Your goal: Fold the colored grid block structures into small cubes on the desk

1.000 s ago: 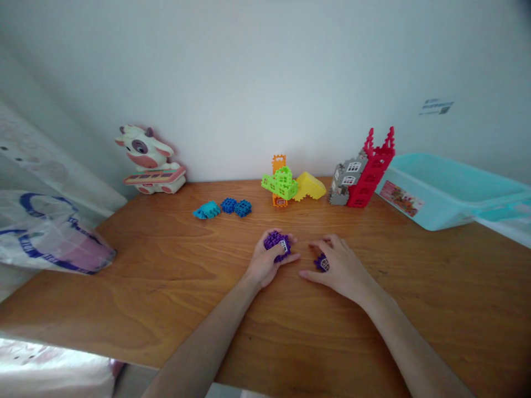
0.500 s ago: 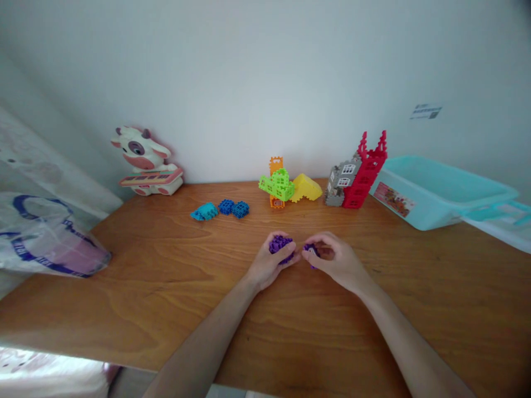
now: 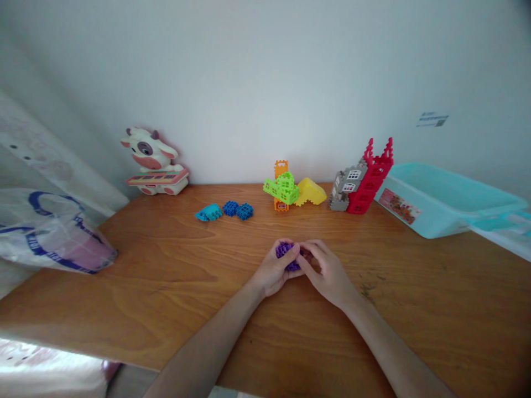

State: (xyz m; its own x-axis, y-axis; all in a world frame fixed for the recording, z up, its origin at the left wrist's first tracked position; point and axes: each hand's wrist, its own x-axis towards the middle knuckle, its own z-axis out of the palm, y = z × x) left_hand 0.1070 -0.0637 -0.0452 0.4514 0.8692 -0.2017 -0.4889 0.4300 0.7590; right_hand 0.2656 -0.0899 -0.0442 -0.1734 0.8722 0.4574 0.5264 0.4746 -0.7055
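Observation:
My left hand (image 3: 274,275) is closed around a cluster of purple interlocking building blocks (image 3: 285,250), thumb over the top. Against the right side of that cluster, my right hand (image 3: 326,272) pinches a purple piece, mostly covered by the fingers. Both hands meet just above the table's middle. Beyond them stand a lime-green and orange block build (image 3: 283,189) and a yellow block piece (image 3: 310,192). Dark blue blocks (image 3: 244,211) and a light blue block piece (image 3: 209,212) lie to the left of these.
A grey and red block tower (image 3: 371,185) rises at the back right, beside a turquoise bin (image 3: 446,204). At the back left sits a cow toy with a keyboard (image 3: 155,163). A clear plastic bag (image 3: 62,237) rests on the left of the wooden table (image 3: 166,309).
My right hand has moved left and brought its purple piece against the purple blocks in my left hand; before, a small gap lay between them. The camera view has shifted slightly.

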